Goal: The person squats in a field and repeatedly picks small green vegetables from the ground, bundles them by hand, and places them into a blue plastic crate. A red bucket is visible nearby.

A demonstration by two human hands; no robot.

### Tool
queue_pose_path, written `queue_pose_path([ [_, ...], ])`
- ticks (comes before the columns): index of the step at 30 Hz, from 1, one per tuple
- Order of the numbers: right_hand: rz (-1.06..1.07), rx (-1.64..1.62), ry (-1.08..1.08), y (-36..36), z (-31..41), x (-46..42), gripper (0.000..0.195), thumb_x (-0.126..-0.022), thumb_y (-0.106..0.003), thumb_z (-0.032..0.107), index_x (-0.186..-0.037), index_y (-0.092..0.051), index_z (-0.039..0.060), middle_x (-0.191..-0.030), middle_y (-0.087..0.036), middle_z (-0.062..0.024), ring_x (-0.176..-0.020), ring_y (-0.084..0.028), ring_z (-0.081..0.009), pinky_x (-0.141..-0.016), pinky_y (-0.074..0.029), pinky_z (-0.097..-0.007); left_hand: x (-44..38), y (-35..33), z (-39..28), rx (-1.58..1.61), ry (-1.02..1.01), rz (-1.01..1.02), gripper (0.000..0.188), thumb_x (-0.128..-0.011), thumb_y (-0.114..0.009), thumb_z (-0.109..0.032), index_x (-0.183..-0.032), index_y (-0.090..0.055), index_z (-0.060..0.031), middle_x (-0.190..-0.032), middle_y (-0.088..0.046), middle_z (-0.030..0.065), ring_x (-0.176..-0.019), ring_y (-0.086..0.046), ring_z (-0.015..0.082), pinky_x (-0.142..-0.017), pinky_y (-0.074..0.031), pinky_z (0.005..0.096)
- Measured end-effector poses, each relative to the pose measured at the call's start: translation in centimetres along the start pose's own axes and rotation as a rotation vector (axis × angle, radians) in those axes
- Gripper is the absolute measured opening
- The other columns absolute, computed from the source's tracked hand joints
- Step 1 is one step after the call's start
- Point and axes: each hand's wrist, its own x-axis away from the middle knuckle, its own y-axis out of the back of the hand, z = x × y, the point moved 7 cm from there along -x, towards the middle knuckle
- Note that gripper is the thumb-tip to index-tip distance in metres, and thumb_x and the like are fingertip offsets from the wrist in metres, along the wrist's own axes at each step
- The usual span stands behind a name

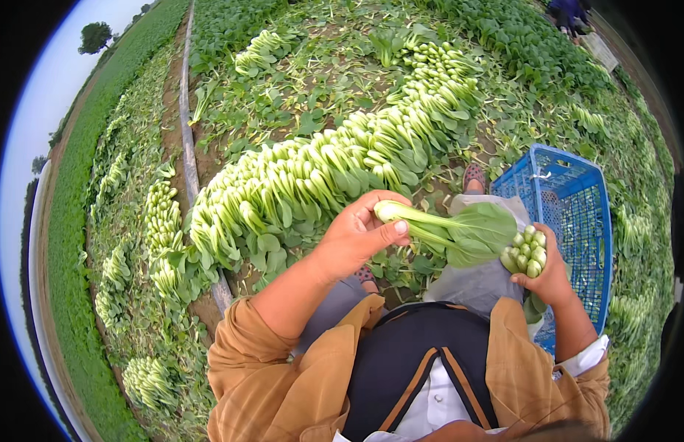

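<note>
My left hand (353,232) pinches one bok choy (430,224) near its pale base, between thumb and fingers. Its green leaves point right, reaching almost to my other hand. My right hand (553,279) is wrapped round a bunch of several bok choy (525,252), with the white-green bases turned up and some leaves hanging below. Right beside that hand stands a blue plastic crate (601,221) with mesh walls. In front of me, a long curved row of harvested bok choy (319,171) lies on the ground, bases and stalks overlapping.
A grey hose or pipe (187,138) runs along the soil at left. Smaller bok choy heaps (148,382) lie beyond it. Loose leaves litter the ground between my feet and the standing crop (518,50). Another person (568,14) is at the far upper right.
</note>
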Motion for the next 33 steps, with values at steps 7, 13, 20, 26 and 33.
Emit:
queue_pose_path([
  [7, 0.238, -0.160, 0.027, 0.5, -0.7, 0.1, 0.115, -0.056, -0.095, 0.041, -0.143, -0.030, 0.0046, -0.132, -0.052, -0.0147, -0.123, -0.050, -0.0258, -0.106, -0.040, -0.0384, -2.2, -17.7, 16.3, -0.108, 0.313, 0.272, 0.030, -0.091, -0.073, -0.018, -0.110, -0.057, -0.0001, -0.091, -0.063, 0.0027, -0.076, -0.063, 0.0089, -0.068, -0.052, 0.0243],
  [13, 0.324, -0.268, 0.047, 0.3, -2.3, 0.1, 0.121, -0.057, -0.091, 0.057, -0.145, -0.026, 0.0048, -0.130, -0.053, -0.0140, -0.122, -0.051, -0.0239, -0.105, -0.040, -0.0381, -3.0, -18.8, 15.2, -0.298, 0.174, -0.008, 0.037, -0.087, -0.077, -0.019, -0.104, -0.050, -0.0008, -0.080, -0.062, 0.0027, -0.064, -0.061, 0.0087, -0.059, -0.050, 0.0252],
  [20, 0.305, -0.210, 0.104, 0.2, -2.7, -0.2, 0.117, -0.064, -0.088, 0.057, -0.145, -0.023, 0.0029, -0.129, -0.054, -0.0152, -0.120, -0.052, -0.0246, -0.104, -0.041, -0.0376, -1.8, -19.5, 16.6, 0.159, 0.230, -0.019, 0.026, -0.095, -0.067, -0.018, -0.103, -0.048, -0.0024, -0.095, -0.061, 0.0086, -0.088, -0.065, 0.0127, -0.072, -0.056, 0.0268],
  [26, 0.379, -0.346, 0.072, -0.1, -1.5, 0.5, 0.127, -0.056, -0.093, 0.053, -0.148, -0.020, 0.0028, -0.133, -0.051, -0.0155, -0.125, -0.050, -0.0250, -0.106, -0.039, -0.0375, -2.7, -18.9, 16.7, 0.091, 0.172, -0.025, 0.022, -0.097, -0.064, -0.017, -0.101, -0.049, -0.0016, -0.091, -0.059, 0.0064, -0.084, -0.064, 0.0127, -0.072, -0.056, 0.0268],
  [33, 0.195, 0.003, 0.119, -0.2, -0.3, 0.7, 0.117, -0.051, -0.094, 0.026, -0.145, -0.029, 0.0036, -0.135, -0.047, -0.0233, -0.125, -0.050, -0.0365, -0.106, -0.041, -0.0406, -3.7, -17.8, 18.1, 0.026, 0.143, 0.022, 0.022, -0.093, -0.070, -0.013, -0.097, -0.052, -0.0023, -0.092, -0.062, 0.0062, -0.083, -0.063, 0.0119, -0.072, -0.054, 0.0253],
])
